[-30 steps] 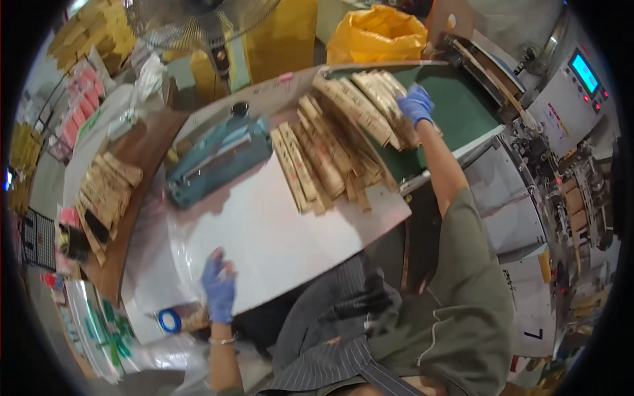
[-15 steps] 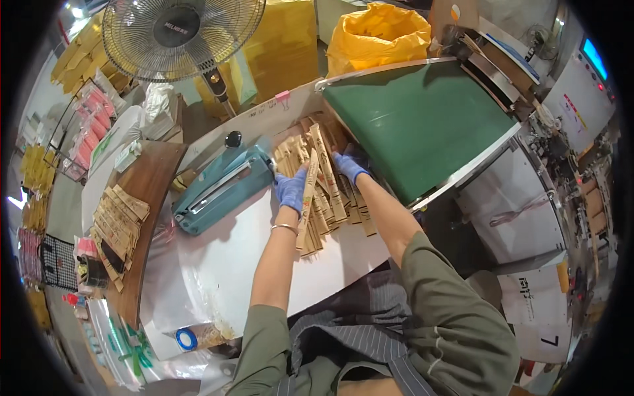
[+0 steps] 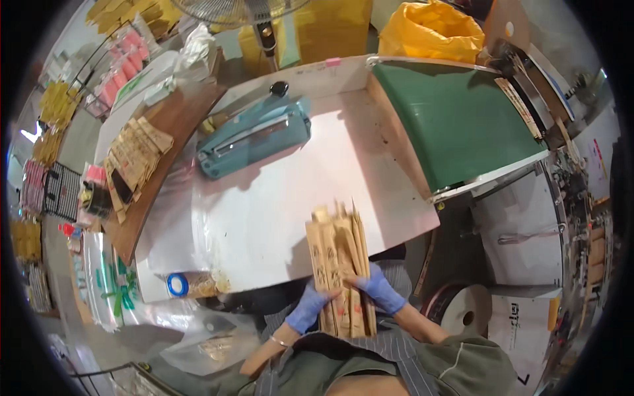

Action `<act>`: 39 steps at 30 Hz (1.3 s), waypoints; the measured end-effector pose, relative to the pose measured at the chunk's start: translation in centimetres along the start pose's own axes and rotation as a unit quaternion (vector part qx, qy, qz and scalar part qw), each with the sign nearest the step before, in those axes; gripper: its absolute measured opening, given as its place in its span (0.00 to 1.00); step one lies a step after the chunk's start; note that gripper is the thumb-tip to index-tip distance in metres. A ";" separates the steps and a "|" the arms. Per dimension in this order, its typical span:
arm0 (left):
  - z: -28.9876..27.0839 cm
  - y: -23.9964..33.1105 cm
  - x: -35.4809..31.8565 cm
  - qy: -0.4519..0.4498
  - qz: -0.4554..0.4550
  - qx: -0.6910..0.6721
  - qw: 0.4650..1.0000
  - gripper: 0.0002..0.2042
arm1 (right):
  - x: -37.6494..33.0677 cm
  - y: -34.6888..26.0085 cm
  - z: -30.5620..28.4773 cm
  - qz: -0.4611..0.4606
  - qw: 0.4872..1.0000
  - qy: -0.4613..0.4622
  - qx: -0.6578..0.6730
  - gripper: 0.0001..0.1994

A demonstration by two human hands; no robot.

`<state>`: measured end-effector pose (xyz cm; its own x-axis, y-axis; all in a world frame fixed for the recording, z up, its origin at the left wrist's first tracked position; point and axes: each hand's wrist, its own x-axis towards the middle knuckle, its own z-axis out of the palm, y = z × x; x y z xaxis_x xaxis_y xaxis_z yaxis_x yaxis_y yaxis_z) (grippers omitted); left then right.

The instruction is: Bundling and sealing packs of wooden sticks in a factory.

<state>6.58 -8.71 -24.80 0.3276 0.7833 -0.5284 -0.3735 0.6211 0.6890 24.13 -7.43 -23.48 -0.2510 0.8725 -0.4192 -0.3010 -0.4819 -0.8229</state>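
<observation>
A bundle of long, narrow brown paper packets [image 3: 338, 264], like wrapped chopsticks, is held roughly upright close to my body, at the near edge of the white worktop. My left hand [image 3: 308, 306], in a bluish-purple glove with bare fingertips, grips the bundle's left side. On its right side, my right hand [image 3: 382, 290], gloved alike, closes around the packets. The packets' upper ends are uneven and slightly blurred. Farther off on the worktop lies a teal bag sealer [image 3: 254, 138], apart from both hands.
A green conveyor belt [image 3: 462, 125] slopes in from the right behind a low board. More packets [image 3: 135, 155] lie on a brown wooden board [image 3: 188, 125] at left. A roll of tape [image 3: 177, 284] rests near the front edge. Beyond stand a fan [image 3: 265, 39] and a yellow sack [image 3: 429, 33].
Both hands have pulled back toward my body with the packets, which lay spread beside the sealer and now form an upright bundle. The view has shifted.
</observation>
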 end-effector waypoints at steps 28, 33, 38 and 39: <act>-1.5 10.6 -1.4 -0.123 0.022 -0.097 0.987 0.39 | 10.0 -12.9 10.7 0.006 0.933 -0.350 -0.082 0.27; -7.8 5.0 -2.1 0.037 0.155 0.041 0.986 0.34 | 12.0 -5.0 11.6 0.160 0.925 -0.343 0.030 0.10; -24.7 17.4 -6.5 0.338 0.353 0.437 0.755 0.06 | 11.6 -4.0 12.3 0.154 0.937 -0.311 0.036 0.10; -27.4 18.0 -7.2 0.338 0.345 0.501 0.718 0.05 | 11.5 -3.9 12.8 0.159 0.939 -0.303 0.030 0.10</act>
<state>-26.33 -2.43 -22.19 -0.2574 0.9402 0.2233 0.6786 0.0114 0.7344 10.70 3.48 -20.16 -0.8089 0.4869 -0.3296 -0.1691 -0.7295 -0.6627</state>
